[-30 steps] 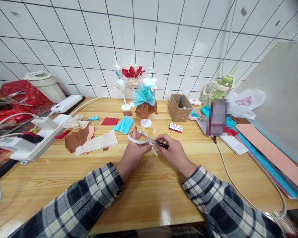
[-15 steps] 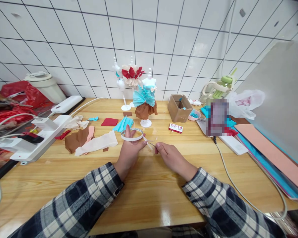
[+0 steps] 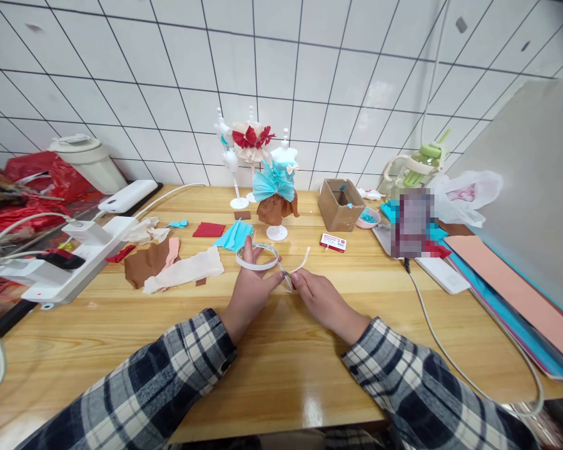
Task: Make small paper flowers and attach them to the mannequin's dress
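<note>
My left hand [image 3: 249, 289] grips a thin white roll of tape [image 3: 257, 257], held up over the wooden table [image 3: 281, 369]. My right hand [image 3: 319, 299] pinches the loose white strip [image 3: 299, 264] coming off the roll, its end curling upward. Both hands meet just in front of the small mannequin wearing a blue and brown paper dress [image 3: 276, 191]. A second mannequin with a red bow [image 3: 249, 139] stands behind it. Both my sleeves are plaid.
Paper scraps in brown, cream, red and blue [image 3: 171, 262] lie to the left. A white power strip [image 3: 70, 259] and kettle [image 3: 90, 161] sit far left. A cardboard box [image 3: 340, 203], small red-white box [image 3: 333, 242], cable [image 3: 450, 356] and coloured sheets [image 3: 516, 294] are on the right.
One second ago my right hand held a dark-handled tool at the tape; it is now out of sight. The right hand now pinches a pulled-off strip, whose end has curled up.
</note>
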Demonstrator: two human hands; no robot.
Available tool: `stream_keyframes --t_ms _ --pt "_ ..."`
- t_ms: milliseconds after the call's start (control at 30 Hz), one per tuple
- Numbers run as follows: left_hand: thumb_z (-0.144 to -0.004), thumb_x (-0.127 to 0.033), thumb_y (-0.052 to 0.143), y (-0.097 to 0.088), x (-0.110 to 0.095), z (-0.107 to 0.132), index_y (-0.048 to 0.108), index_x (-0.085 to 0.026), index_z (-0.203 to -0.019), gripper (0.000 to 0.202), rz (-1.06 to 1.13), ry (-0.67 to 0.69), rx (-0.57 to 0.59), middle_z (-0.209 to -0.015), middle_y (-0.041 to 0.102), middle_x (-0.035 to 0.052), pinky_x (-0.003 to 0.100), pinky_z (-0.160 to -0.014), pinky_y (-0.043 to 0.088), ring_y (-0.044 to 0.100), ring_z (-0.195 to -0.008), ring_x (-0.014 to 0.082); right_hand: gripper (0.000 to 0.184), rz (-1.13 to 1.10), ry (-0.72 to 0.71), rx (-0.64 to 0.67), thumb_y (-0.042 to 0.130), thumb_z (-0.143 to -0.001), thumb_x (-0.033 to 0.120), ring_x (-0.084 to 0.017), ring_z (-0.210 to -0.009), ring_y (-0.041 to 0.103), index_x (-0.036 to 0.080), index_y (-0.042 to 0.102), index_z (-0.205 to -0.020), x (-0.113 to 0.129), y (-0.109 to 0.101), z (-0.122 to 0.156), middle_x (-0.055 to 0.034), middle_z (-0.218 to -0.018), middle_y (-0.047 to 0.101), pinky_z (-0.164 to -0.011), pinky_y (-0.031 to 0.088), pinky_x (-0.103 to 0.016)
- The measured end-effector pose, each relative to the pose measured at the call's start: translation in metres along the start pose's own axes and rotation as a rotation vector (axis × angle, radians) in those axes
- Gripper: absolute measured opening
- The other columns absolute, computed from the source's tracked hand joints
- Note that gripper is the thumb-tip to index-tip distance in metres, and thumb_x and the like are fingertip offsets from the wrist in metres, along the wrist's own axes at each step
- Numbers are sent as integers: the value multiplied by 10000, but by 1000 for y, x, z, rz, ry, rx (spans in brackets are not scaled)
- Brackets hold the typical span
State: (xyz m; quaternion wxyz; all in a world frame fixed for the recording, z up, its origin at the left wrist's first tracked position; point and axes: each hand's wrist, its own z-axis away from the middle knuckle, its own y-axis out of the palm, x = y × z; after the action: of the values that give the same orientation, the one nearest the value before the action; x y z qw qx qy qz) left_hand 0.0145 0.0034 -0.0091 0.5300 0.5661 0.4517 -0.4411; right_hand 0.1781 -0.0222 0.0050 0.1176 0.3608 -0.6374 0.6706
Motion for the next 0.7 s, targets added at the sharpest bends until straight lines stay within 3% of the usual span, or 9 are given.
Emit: stream_keyframes --t_ms 267,433,700 --pt "-654 -183 767 3 -2 3 29 -326 -1490 1124 -53 40 18 -1479 256 159 418 -1007 439 611 -1105 235 328 -30 28 -8 242 -984 420 -179 -638 513 231 453 -819 2 4 -2 -17 -708 564 -620 357 -274" --pt "-671 -184 750 4 -2 3 17 -322 -1490 1107 -25 38 10 -1424 351 143 402 -1003 442 610 -1096 208 333 -97 31 -55 230 -983 428 -175 -678 531 232 443 -819 3 10 -1 -16 -726 560 -654 374 -270" --pt "-682 -169 736 3 -1 3 -1 -330 -1487 1103 -10 29 8 -1427 343 141 428 -1007 435 605 -1095 211 344 -91 52 -57 237 -983 426 -164 -665 513 229 448 -797 3 11 -1 -5 -718 561 -638 358 -264"
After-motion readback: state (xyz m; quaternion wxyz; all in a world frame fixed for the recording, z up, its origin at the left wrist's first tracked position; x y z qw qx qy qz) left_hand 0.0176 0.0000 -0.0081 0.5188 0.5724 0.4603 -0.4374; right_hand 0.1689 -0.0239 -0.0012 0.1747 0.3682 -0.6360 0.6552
